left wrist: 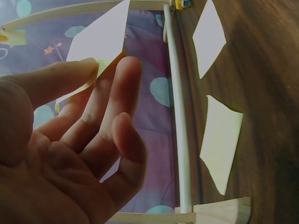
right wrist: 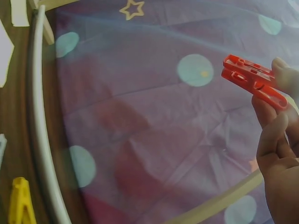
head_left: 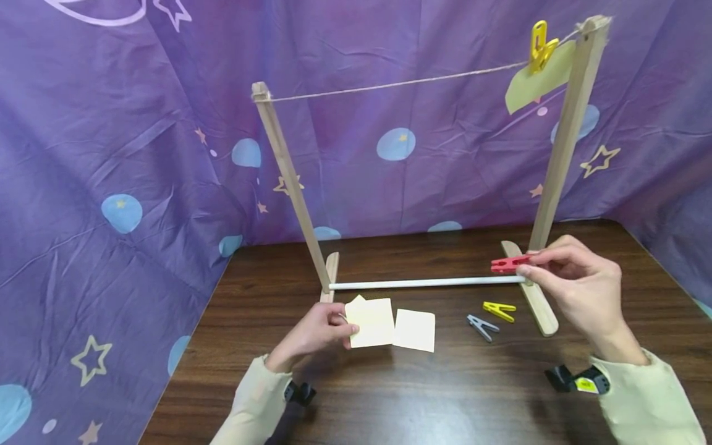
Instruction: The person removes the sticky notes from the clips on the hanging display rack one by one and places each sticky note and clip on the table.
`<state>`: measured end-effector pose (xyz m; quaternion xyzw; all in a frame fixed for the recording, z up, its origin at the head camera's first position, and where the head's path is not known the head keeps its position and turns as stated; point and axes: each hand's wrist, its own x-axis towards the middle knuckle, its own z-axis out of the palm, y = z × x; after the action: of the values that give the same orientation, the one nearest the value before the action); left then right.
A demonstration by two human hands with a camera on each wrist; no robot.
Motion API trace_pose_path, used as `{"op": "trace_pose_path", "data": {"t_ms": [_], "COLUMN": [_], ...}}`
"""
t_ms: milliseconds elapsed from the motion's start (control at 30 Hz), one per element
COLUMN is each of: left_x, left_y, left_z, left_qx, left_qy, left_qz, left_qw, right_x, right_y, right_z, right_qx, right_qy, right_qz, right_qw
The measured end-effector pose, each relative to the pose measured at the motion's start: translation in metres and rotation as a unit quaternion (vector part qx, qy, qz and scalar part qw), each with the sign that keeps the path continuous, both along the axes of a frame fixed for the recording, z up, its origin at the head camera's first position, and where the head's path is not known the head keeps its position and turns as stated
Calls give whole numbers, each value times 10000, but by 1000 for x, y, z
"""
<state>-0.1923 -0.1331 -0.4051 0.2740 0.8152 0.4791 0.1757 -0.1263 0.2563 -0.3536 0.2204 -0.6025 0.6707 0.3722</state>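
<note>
In the head view, over the left of the counter [head_left: 389,395], the left hand [head_left: 319,332] pinches a paper square [head_left: 371,321] by its left edge; at right, the right hand [head_left: 584,281] pinches a red clothespin [head_left: 508,264]. The left wrist view shows paper that looks light and easily creased, best held gently by an edge. The right wrist view suggests stiff, perhaps slick plastic, best squeezed at the handle ends.

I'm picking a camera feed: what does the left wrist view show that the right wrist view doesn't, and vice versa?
Only the left wrist view shows the left hand, pinching a paper square. Only the right wrist view shows the right hand and the red clothespin it grips. Both show the white rod, purple backdrop and table.
</note>
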Motion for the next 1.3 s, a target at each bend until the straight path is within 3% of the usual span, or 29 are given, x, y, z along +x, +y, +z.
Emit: {"op": "trace_pose_path", "data": {"t_ms": [233, 433, 667, 833, 1033, 1300], "left_x": [1, 1, 1, 1, 3, 5], "left_y": [-1, -2, -3, -4, -4, -5], "left_z": [-8, -14, -21, -25, -30, -36], "left_qx": [6, -206, -344, -441, -699, -795], "left_qy": [-186, -401, -530, -537, -621, -666], "left_qz": [-222, -374, -501, -535, -602, -564], "left_qw": [9996, 9983, 9967, 9961, 9938, 9930], "right_x": [1, 6, 9, 10, 12, 14], "right_y": [-2, -5, -5, -5, -7, -11], "right_z": [-19, -31, -48, -59, -72, -84], "right_qx": [176, 501, 844, 1152, 1757, 1920], "right_qy": [-243, -974, -1206, -1566, -2014, -2284], "right_qz": [-96, -605, -549, -720, -1070, -1036], "right_qw": [9995, 9921, 9876, 9783, 9577, 9488]}}
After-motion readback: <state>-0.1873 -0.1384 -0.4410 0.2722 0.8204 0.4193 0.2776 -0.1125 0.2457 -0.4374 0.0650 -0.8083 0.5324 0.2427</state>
